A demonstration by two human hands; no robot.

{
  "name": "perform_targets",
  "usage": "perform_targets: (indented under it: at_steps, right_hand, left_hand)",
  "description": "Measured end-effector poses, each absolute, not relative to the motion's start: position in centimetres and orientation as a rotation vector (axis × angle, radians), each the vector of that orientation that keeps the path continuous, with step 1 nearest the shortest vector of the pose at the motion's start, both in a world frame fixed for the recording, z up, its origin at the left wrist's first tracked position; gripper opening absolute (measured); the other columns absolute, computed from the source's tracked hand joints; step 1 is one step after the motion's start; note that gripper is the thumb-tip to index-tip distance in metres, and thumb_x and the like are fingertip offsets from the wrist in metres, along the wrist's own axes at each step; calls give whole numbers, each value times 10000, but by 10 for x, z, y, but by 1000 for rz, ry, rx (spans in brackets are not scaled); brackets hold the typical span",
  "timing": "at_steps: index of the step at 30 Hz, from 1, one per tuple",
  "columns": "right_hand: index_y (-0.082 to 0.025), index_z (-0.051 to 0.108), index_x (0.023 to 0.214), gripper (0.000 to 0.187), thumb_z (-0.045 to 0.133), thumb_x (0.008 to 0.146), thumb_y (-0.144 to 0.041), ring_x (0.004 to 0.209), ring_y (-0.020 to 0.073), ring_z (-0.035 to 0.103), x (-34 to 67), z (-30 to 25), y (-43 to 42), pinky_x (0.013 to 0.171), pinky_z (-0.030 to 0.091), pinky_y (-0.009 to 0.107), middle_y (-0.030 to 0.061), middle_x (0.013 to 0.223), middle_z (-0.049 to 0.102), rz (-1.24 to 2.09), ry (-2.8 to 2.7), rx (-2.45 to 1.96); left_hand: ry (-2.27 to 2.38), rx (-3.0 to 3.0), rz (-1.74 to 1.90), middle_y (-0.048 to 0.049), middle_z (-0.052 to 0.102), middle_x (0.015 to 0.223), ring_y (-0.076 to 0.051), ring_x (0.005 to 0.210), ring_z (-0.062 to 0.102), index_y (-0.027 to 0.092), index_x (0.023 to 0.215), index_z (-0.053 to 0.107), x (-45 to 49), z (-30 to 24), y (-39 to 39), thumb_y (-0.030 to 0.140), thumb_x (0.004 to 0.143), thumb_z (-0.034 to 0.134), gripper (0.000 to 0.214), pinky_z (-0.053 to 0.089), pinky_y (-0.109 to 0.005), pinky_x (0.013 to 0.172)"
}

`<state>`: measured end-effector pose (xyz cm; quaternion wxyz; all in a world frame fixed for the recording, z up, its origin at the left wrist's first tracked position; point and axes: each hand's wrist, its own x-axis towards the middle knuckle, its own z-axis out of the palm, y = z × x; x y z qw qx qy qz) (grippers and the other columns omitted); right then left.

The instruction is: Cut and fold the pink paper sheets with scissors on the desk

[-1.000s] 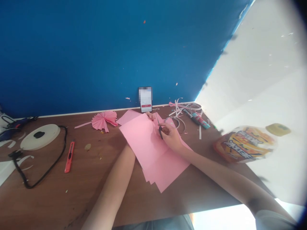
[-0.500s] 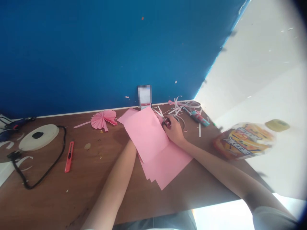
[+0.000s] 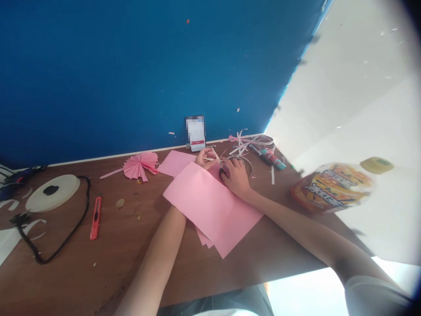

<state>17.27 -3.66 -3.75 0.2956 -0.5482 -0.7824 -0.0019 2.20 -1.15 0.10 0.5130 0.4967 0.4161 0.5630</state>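
My right hand [image 3: 235, 175] is closed round the dark handles of a pair of scissors [image 3: 219, 161], whose pale blades point up and left, spread apart. Beside the blades, my left hand [image 3: 204, 157] shows curled fingers at the far edge of a pink paper sheet [image 3: 199, 199], which it appears to grip. That creased sheet lies across my left wrist and hides part of it. Beneath, more pink sheets [image 3: 230, 237] are stacked on the table, partly under my right forearm. Another pink piece [image 3: 176, 163] lies just left of my left hand.
A pleated pink paper fan [image 3: 140, 166] and a red box cutter [image 3: 95, 218] lie left. Further left are a white disc [image 3: 52, 193] and black cable [image 3: 83, 215]. A phone [image 3: 196, 134] leans on the blue wall. Paper strips [image 3: 241, 142], a glue tube [image 3: 273, 159] and a bottle [image 3: 332, 186] are right.
My left hand has come into view from behind the paper, beside the scissors. The upper pink sheet has tipped lower and toward me. The scissors' blades now point more to the left.
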Motion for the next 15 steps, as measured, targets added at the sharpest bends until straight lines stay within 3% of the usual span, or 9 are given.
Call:
perform_targets:
  at_steps: [8, 15]
  right_hand:
    - [-242, 385, 1430, 583, 462, 853, -270, 961, 279, 414, 171, -36, -37, 831, 345, 388, 112, 1018, 494, -42, -2141, -1474]
    - [-264, 304, 1473, 649, 468, 845, -277, 964, 286, 407, 169, -32, -41, 797, 346, 380, 120, 1053, 477, -64, -2204, -1470]
  left_hand:
    - [978, 1259, 1361, -66, 648, 954, -213, 979, 579, 204, 996, 582, 18, -10, -9, 316, 648, 769, 410, 423, -331, 862]
    - [949, 1286, 1335, -32, 629, 775, -190, 830, 611, 210, 898, 618, 13, -32, 13, 350, 653, 753, 313, 465, -323, 786]
